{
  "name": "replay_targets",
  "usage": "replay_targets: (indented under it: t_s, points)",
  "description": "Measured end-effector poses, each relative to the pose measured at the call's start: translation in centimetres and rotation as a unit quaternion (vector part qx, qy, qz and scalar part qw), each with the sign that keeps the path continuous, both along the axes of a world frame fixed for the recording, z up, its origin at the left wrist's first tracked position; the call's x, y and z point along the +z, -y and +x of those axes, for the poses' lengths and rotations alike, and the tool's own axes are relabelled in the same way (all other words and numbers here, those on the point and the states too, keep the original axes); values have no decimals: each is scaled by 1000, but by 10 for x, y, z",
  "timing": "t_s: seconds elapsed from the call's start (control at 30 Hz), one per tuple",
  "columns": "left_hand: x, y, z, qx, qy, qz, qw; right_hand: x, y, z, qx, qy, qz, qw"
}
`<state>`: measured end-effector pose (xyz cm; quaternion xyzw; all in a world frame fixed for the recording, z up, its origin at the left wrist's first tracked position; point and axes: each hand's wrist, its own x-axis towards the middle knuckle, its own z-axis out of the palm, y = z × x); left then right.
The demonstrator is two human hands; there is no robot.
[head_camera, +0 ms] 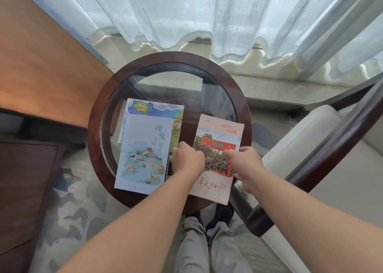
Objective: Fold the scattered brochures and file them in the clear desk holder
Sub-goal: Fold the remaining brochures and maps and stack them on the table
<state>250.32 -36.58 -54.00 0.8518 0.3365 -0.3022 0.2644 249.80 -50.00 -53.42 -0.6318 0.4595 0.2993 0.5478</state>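
Note:
A cream and red brochure [219,132] lies folded on the right half of a round glass-topped table [97,133]. My left hand [186,161] has its fingers curled at the brochure's left edge. At the right edge, my right hand [246,166] grips it, thumb lying on the cover. To the left, a pale blue illustrated brochure [143,156] rests on top of a larger map brochure [157,108], whose top and right edges stick out. No clear holder is in view.
A white cushioned armchair with a dark wooden arm [315,148] stands close on the right. A wooden desk [41,75] and a dark cabinet stand on the left. Sheer curtains [186,13] hang behind the table. My legs and shoes show below the table's near edge.

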Motion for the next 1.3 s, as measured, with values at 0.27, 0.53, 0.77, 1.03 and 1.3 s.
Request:
replay_targets:
  t_s: [0.27,0.53,0.77,1.03,1.3]
  points:
    - [2,1,-5,63,12,-133,989,1,0,0,10,-2,1,1000]
    - [21,-40,-17,109,90,-256,956,15,-20,2,78,20,-32,996]
    - [40,-126,-20,94,120,-144,978,26,-107,9,213,97,-79,969]
    - [17,-191,-3,-57,82,16,995,11,-186,19,250,81,-171,950]
    - [5,-202,3,-108,52,23,992,11,-201,8,250,10,-230,941]
